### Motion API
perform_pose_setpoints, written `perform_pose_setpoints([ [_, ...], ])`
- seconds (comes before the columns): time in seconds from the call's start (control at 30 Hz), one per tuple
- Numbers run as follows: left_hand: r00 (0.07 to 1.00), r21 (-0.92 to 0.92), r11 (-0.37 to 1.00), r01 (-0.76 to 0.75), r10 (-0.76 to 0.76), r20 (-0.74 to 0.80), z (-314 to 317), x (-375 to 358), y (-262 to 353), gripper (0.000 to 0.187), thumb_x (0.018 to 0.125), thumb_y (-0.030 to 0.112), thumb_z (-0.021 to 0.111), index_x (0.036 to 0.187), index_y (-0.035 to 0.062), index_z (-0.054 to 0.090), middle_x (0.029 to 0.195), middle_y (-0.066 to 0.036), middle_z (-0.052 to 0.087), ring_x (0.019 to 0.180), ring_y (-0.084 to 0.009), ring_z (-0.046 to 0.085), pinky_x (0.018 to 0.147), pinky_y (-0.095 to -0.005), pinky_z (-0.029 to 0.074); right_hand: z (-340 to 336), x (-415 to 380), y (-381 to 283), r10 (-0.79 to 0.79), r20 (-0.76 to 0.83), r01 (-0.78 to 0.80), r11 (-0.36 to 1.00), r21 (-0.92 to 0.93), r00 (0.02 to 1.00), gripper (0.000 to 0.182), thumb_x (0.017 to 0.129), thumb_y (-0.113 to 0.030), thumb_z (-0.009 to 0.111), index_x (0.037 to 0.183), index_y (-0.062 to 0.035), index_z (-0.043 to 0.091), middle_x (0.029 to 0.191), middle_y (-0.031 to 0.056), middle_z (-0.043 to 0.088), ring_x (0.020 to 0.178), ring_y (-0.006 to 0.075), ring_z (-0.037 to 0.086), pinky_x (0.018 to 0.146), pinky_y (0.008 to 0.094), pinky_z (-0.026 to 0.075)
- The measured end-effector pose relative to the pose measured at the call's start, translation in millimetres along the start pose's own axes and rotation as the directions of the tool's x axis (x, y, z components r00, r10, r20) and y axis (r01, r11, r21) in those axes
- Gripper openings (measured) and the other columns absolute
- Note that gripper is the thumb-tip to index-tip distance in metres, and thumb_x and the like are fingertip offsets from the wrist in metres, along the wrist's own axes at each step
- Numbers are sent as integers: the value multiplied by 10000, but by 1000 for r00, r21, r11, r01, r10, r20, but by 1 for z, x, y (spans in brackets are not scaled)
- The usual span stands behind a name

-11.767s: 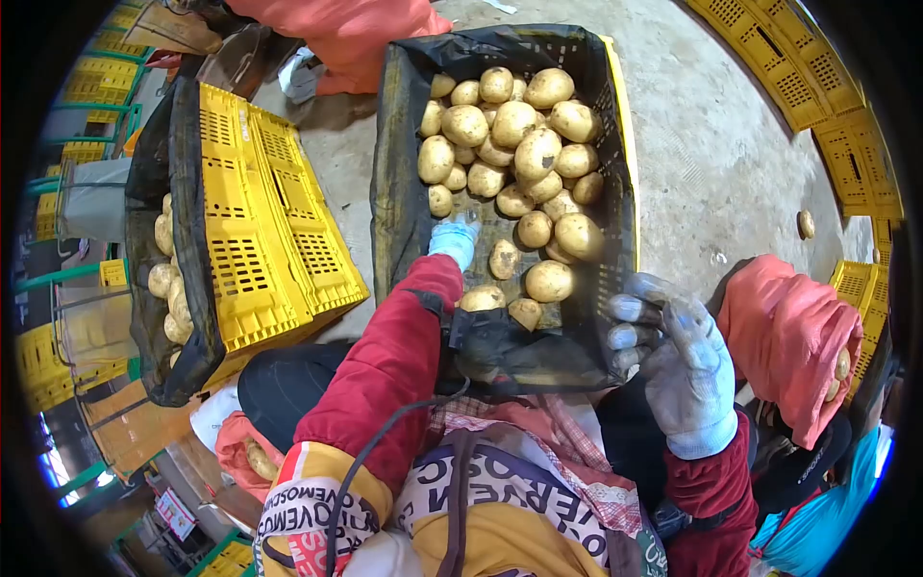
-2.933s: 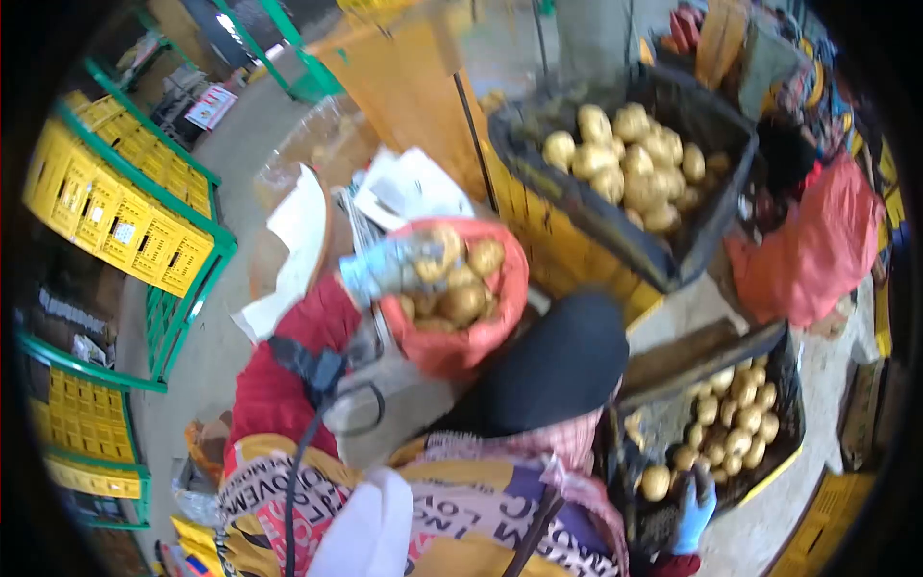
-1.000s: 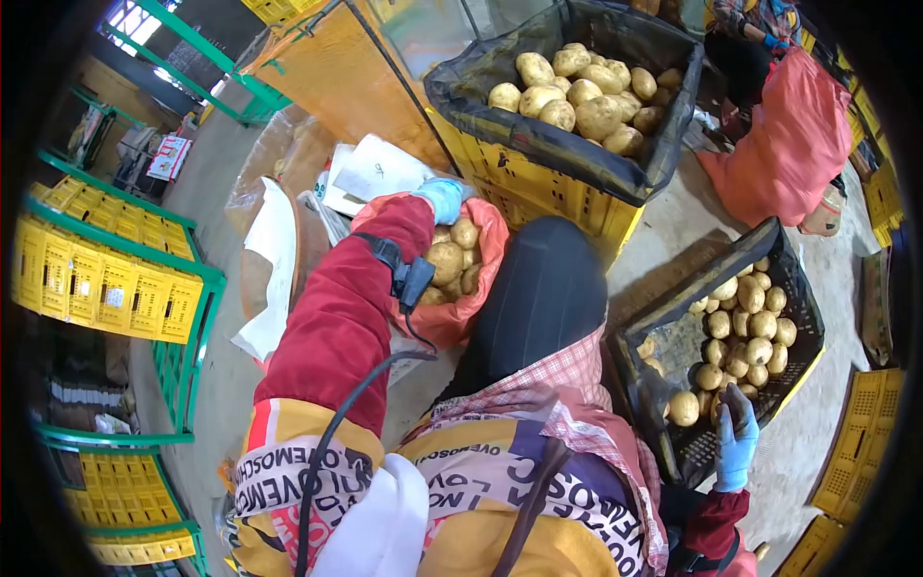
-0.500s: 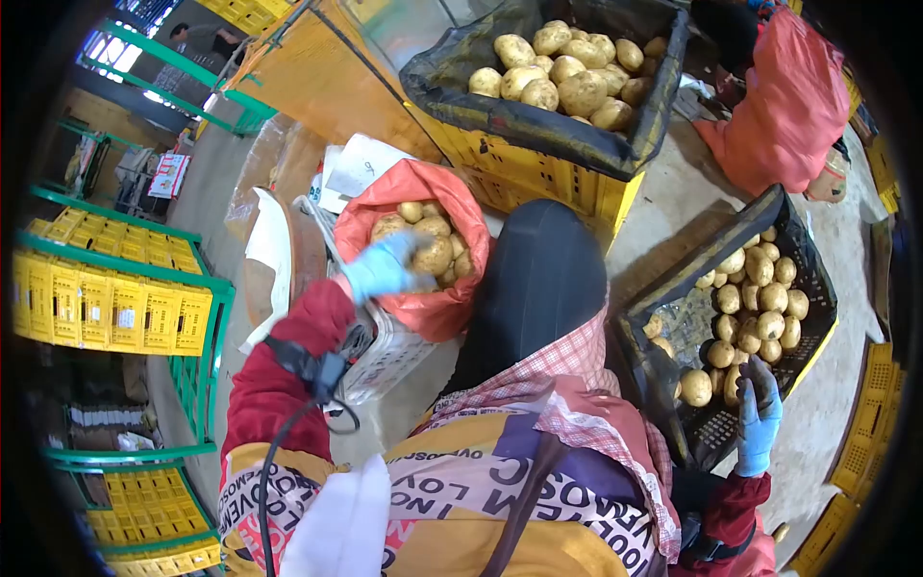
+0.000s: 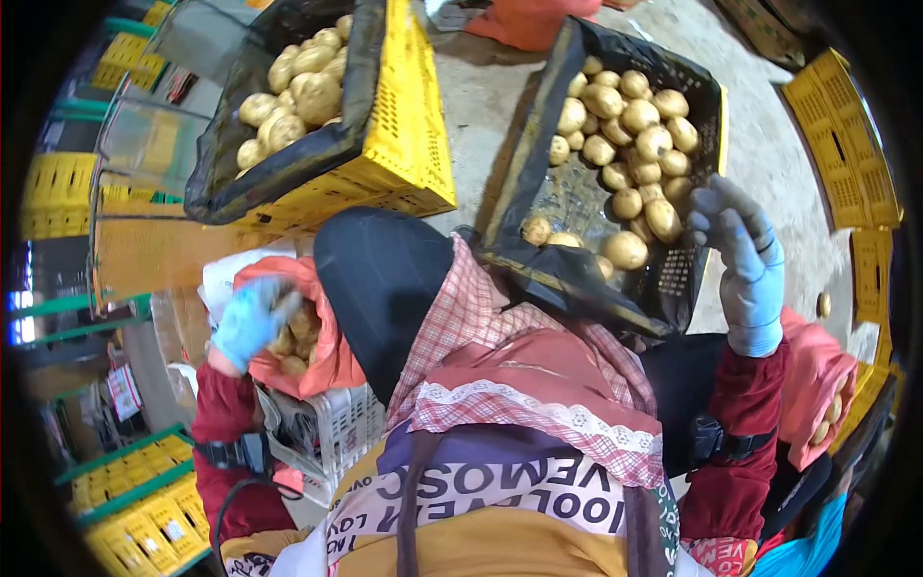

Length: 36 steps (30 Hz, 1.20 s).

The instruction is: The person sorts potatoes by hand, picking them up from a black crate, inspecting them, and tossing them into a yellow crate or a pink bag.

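Note:
In the head view my left hand [image 5: 252, 322], in a light blue glove and blurred, is over the mouth of a red bag [image 5: 332, 356]. Its fingers look apart, with no potato visible in them. Potatoes [image 5: 300, 337] fill the bag, which sits in a white plastic basket [image 5: 341, 423] by my knee. My right hand [image 5: 745, 260], in a blue glove with grey, dirty fingers, hovers at the right rim of a black-lined crate [image 5: 567, 207]. The fingers are slightly bent and apart, holding nothing. Loose potatoes [image 5: 639, 117] lie mostly in the crate's far and right parts.
A yellow crate [image 5: 409, 115] with a black liner, heaped with large potatoes [image 5: 315, 96], stands beyond my knee. Another red bag [image 5: 812, 375] with potatoes is at the right. Yellow crates [image 5: 846, 144] line the right side. One potato [image 5: 824, 305] lies on the floor.
The view has swung right, so the crates and bag appear further left. My right hand has moved forward along the crate's right rim. My left hand stays over the bag.

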State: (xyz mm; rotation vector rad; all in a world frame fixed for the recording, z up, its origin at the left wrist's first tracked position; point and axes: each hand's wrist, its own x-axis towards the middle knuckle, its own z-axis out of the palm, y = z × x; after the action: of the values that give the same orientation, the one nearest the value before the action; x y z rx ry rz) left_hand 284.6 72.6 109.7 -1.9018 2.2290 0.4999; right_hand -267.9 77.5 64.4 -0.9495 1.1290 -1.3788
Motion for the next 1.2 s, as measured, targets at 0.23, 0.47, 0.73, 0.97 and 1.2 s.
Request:
perform_pose_setpoints([
  [0.23,830,-540,717,-441,554,58,80,214,247,375,875,140,571,1229,18,546,1128,-138,618,948,-217,609,807,-337,493,-25,-15,-9,-27,-150,42,994,96,988,372,944,-146,497,1276,19,492,1146,151,620,939,157,623,817,274,484],
  [0.47,675,306,712,-632,311,669,292,309,274,393,854,118,488,1240,115,559,1213,-185,580,1069,-326,595,895,-418,484,-51,-31,-7,46,-293,-48,999,2,955,351,919,-89,551,1242,46,518,1122,159,626,929,167,634,813,264,504],
  [0.73,846,209,912,-353,215,488,286,305,276,635,737,132,672,1327,121,437,1361,-201,420,1147,-327,538,954,-415,446,-63,-25,-10,136,-290,-131,991,37,947,363,907,-54,545,1250,56,504,1139,155,617,1013,172,601,904,295,475],
  [0.97,882,-959,248,-139,472,-6,196,293,327,858,658,22,795,1324,94,258,1250,-84,450,1121,-188,474,934,-305,446,-30,-6,10,219,-194,-208,975,76,956,431,897,-120,583,1290,16,472,1132,114,607,997,146,581,842,264,473],
  [1.2,623,-965,-258,-47,747,-230,90,177,328,1075,614,-21,811,1423,237,152,1387,-114,314,1260,-251,386,980,-451,435,6,0,60,434,233,-476,618,626,870,423,908,-317,586,1222,-44,510,1108,77,606,878,167,605,736,312,516],
])
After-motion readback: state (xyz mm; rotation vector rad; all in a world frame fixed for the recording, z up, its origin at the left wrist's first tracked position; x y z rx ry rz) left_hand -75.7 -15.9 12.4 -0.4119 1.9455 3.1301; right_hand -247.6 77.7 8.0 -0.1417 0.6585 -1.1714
